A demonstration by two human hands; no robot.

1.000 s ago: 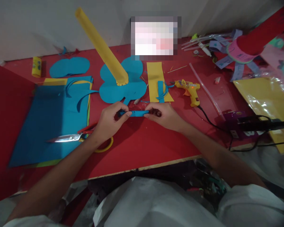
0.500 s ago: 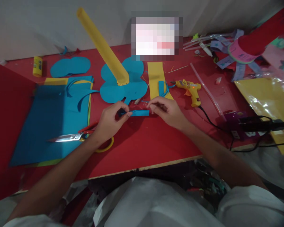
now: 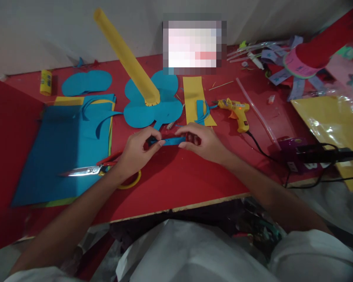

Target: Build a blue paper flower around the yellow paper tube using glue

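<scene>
A short blue paper strip [image 3: 173, 141] lies just above the red table [image 3: 176, 180], held at both ends. My left hand [image 3: 137, 150] pinches its left end with thumb and fingertips. My right hand [image 3: 201, 141] pinches its right end, fingers curled. Just behind them stands a yellow paper tube [image 3: 126, 58], tilted, fixed on a blue flower-shaped cutout [image 3: 153, 109].
Scissors [image 3: 88, 170] lie on blue paper sheets [image 3: 61, 152] at the left. A yellow glue gun [image 3: 237, 111] with its cord lies to the right, beside a yellow paper sheet with blue strips [image 3: 195, 100]. A glue stick [image 3: 45, 82] is far left. Craft clutter fills the far right.
My right hand let go of the strip's right end half a second ago and has now come back and pinched it again. The left hand kept its hold.
</scene>
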